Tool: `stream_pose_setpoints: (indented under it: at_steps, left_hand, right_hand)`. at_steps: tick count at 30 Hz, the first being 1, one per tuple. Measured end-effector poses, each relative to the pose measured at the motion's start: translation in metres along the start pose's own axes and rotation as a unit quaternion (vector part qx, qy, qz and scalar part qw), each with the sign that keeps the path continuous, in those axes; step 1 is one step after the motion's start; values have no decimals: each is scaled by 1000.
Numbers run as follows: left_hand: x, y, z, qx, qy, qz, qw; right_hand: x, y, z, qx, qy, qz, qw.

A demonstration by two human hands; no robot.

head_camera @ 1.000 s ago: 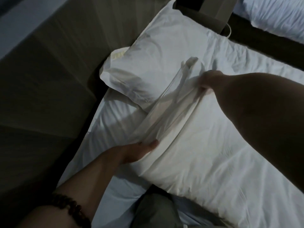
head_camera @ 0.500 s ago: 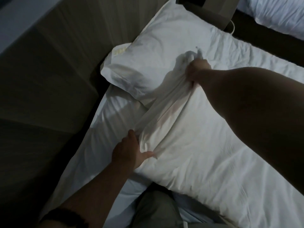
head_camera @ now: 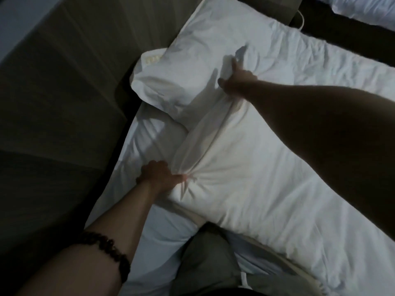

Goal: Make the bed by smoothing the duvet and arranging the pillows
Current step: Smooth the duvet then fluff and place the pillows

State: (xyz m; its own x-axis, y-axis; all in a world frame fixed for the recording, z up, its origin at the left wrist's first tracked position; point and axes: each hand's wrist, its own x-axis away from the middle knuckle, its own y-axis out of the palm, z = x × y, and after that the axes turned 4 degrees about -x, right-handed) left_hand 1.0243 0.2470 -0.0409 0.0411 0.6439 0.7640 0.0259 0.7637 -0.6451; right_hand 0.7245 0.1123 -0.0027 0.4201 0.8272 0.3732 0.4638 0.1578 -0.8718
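A near white pillow (head_camera: 267, 184) lies across the bed, its loose pillowcase flap (head_camera: 198, 137) stretched along its left end. My left hand (head_camera: 160, 176) is shut on the flap's near corner, where the cloth puckers. My right hand (head_camera: 237, 80) holds the flap's far end down, with one finger stretched onto a second white pillow (head_camera: 192, 60) that rests against the headboard. Rumpled white bedding (head_camera: 333, 69) lies to the right of both pillows.
A dark padded headboard (head_camera: 64, 103) runs along the left. My knee in grey trousers (head_camera: 203, 263) rests on the sheet (head_camera: 136, 150). A white cable (head_camera: 301, 18) hangs beside a dark bedside unit, and another bed (head_camera: 367, 7) shows at the top right.
Both hands pulled the raised flap down and flat against the near pillow's end. My right hand moved farther toward the headboard pillow; my left hand closed on the near corner.
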Motion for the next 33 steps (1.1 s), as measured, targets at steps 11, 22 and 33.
stream_pose_setpoints:
  at_steps: [11,22,33]
  left_hand:
    - [6,23,-14,295,-19,27,955]
    - [-32,34,-42,103,66,316,941]
    - [-47,51,-6,-26,-69,342,937]
  right_hand:
    - [230,164,48,-88,-49,56,993]
    - [245,258,31,-80,-131,12,988]
    - [282,283,270,9,-28,-34,999]
